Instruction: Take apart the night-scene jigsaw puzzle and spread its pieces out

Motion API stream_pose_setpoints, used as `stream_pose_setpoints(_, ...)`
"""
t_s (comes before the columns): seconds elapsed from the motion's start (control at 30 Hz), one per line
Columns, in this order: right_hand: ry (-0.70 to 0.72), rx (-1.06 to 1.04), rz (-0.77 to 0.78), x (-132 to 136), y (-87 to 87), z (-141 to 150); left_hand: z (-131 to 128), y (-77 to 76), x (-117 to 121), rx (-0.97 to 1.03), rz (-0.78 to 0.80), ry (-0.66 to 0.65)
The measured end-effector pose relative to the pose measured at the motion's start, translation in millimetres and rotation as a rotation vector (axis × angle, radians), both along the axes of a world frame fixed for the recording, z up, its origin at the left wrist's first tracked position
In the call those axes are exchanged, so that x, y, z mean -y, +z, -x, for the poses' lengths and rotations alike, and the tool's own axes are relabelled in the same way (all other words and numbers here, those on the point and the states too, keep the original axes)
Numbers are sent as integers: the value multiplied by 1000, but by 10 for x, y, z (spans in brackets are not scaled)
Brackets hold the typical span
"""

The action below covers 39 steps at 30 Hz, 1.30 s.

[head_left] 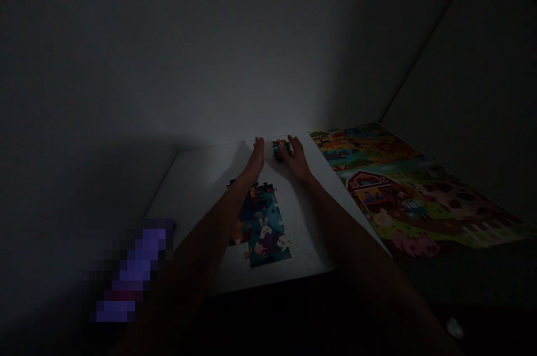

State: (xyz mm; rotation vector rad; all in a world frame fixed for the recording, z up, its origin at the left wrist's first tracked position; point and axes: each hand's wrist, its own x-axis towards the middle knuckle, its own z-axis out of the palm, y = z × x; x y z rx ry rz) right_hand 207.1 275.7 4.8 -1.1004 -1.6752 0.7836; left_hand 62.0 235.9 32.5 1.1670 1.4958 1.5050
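At the far part of a white table (197, 177), my right hand (298, 161) curls round a small pile of jigsaw pieces (278, 148), thumb and fingers against it. To the left of the pile, my left hand (255, 157) is held edge-on, fingers stretched out and nothing in it. A partly joined jigsaw puzzle (266, 227) lies nearer to me, showing a white rabbit and flowers on dark blue-green. My left forearm covers part of its left side. The scene is very dim, so fine detail of the pieces is lost.
Colourful picture sheets (386, 194) with a barn, a cow and a pig lie right of the white table. A pale wall (235, 54) stands close behind the table. A blurred-out purple patch (138, 266) is at lower left, and a small pale object (455, 327) at lower right.
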Motion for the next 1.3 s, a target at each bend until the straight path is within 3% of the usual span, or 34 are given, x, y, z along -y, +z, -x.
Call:
stream_pose_setpoints(0.13,-12,13,-162,153,168,-33,483,-47,512,-329,59,89)
stream_pose_setpoints(0.27,315,235,-40,287,316,6,747,-135,941,-602,84,85)
stream_pose_setpoints(0.37,581,423,128,366,369,8,762,-175,1077,-763,79,73)
stream_pose_setpoints(0.47,670,614,226,447,413,-40,703,-182,1109,-892,74,87)
stream_pose_setpoints(0.77,673,937,198,684,543,-9,630,-183,1111,-1085,120,125)
stream_pose_setpoints(1.0,673,893,202,655,539,0,639,-201,1086,-1101,140,131)
stream_pose_setpoints(1.3,729,654,290,511,407,6,674,-209,1066,-1052,127,118)
